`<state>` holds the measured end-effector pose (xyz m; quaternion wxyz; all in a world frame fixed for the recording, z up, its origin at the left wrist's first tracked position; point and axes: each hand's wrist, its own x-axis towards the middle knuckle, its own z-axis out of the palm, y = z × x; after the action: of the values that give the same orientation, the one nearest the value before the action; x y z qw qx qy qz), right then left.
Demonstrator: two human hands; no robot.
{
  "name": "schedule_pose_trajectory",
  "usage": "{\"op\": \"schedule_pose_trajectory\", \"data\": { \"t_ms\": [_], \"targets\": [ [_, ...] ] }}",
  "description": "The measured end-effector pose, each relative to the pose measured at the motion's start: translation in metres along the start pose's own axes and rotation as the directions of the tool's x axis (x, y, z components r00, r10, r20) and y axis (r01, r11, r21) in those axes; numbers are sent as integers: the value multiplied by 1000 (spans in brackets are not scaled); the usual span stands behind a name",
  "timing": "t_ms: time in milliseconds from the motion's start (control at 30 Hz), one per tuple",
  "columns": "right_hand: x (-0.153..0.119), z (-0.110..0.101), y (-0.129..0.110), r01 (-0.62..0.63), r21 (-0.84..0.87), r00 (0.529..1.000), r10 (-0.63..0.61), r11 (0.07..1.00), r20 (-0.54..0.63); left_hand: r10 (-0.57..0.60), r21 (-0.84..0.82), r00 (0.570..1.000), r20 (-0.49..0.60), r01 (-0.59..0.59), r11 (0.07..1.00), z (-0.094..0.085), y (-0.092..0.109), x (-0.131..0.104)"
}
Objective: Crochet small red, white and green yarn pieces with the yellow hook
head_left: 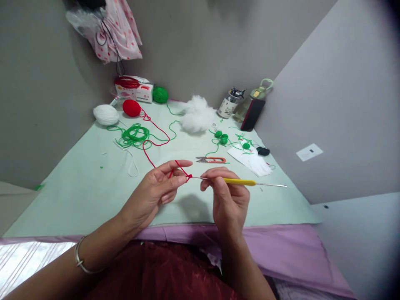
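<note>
In the head view, the left grip pinches a small red yarn stitch; the right grip grasps a slim, yellow-handled metal crochet hook, its tip at that stitch. Pulling back too far could drop the loop. Beyond the left grip, the thin red yarn strand might snag where the loose green yarn coil crosses it.

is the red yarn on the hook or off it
On, it seems: the red yarn bunches at the metal tip of the yellow-handled hook, beside the left hand; exact looping is too small to tell.
</note>
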<state>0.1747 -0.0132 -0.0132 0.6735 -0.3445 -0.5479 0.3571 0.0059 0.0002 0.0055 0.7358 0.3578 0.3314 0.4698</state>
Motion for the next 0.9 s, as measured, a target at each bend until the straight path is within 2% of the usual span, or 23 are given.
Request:
{"op": "schedule_pose_trajectory", "data": {
  "t_ms": [200,533,600,667,733,767,800,833,900],
  "targets": [
    [-2,2,-1,15,0,998,-15,1000,-59,-11,9,1000,7,11,1000,-1,0,-1],
    [1,7,-1,68,-43,998,-68,997,-16,-16,61,999,38,13,998,2,-3,-2],
    [0,6,-1,91,-108,995,-88,990,36,8,85,999,39,-11,996,3,-5,-2],
    [-4,6,1,189,-298,980,-163,935,112,60,134,998,14,-61,989,4,-8,-3],
    [-8,7,4,336,-497,941,-301,800,153,101,161,995,-12,-98,982,6,-10,-4],
    [-11,9,6,387,-549,918,-368,741,151,95,151,995,-13,-92,984,6,-10,-5],
    [-12,10,7,411,-562,901,-415,718,128,65,124,998,-2,-64,990,6,-10,-5],
    [-13,11,7,402,-536,902,-423,742,90,21,86,1000,19,-23,996,6,-9,-5],
    [-12,11,7,308,-392,943,-333,867,6,-60,12,996,62,59,998,5,-6,-5]
  ]
}}
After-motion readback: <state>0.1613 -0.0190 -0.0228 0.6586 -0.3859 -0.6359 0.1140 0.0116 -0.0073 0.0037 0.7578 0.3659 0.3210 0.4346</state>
